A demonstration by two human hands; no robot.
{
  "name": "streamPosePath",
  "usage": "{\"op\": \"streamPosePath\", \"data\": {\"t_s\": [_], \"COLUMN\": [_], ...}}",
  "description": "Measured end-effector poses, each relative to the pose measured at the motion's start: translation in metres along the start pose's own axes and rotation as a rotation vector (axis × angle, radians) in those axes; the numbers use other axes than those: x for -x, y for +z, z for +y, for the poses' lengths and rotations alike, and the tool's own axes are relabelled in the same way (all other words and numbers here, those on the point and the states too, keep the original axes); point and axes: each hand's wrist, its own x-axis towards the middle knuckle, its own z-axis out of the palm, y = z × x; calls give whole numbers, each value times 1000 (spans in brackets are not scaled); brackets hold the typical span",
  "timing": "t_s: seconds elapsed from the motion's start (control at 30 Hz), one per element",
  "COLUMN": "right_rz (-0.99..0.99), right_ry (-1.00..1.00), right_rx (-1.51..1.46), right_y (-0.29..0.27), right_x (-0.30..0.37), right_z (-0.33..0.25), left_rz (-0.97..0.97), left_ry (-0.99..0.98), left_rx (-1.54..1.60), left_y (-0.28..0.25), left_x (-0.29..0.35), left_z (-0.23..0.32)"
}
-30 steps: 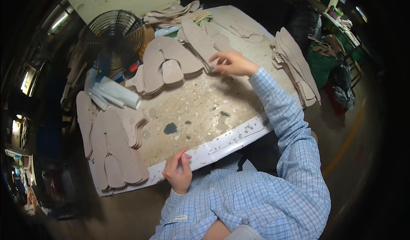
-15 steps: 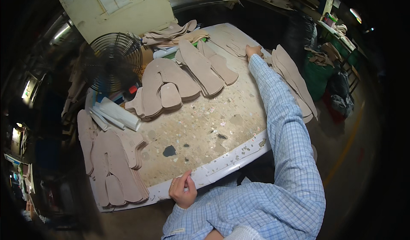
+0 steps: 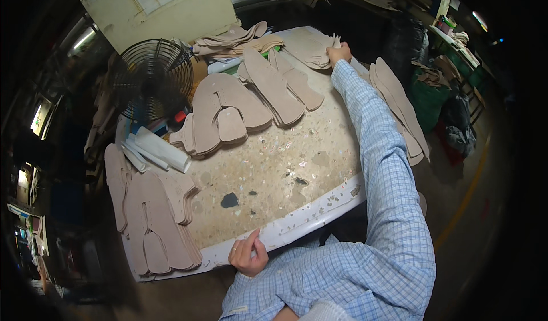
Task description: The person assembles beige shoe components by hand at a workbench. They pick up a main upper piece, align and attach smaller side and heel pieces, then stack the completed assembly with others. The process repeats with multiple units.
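At the far right corner of the table, my right hand [image 3: 339, 53] grips the edge of some thin beige cut pieces [image 3: 311, 48]. Their gripped ends are bunched and raised, and the rest slopes down to the left. My left hand [image 3: 249, 255] rests at the near edge of the table [image 3: 274, 178], fingers curled in and nothing visible in them. Stacked beige shoe-upper-like pieces [image 3: 231, 101] lie across the table's far side, with longer stacked pieces [image 3: 274, 87] next to them. More stacked pieces [image 3: 157, 224] sit at the near left corner.
A black wire-cage fan [image 3: 153, 78] stands at the back left, near rolled white sheets [image 3: 154, 149]. Long beige pieces [image 3: 397, 107] lie along the right edge, beside my right forearm. Small scraps and dark worn patches dot the tabletop. Dark bags [image 3: 456, 121] stand to the right.
The pieces at the far right corner lay flat; now my right hand has raised their near-right end, moving slightly up. My left hand stays at the near edge.
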Motion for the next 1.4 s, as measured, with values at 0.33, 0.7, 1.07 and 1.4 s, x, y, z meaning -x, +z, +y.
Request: {"op": "streamPosePath", "data": {"t_s": [0.33,0.7,1.07,1.4], "right_rz": [29,-1126,-1775,-1145], "right_ry": [-832,-1005,-573,-1308], "right_rx": [196,-251,368,219], "right_y": [-92,-223,-75,-120], "right_x": [35,188,316,273], "right_z": [-126,-205,-110,-25], "left_rz": [-27,-25,274,-82], "left_ry": [9,-477,-490,-419], "left_rx": [43,608,517,267], "left_y": [-2,-53,-78,-50], "left_x": [-5,-20,-29,-52], "left_z": [3,-6,-11,-7]}}
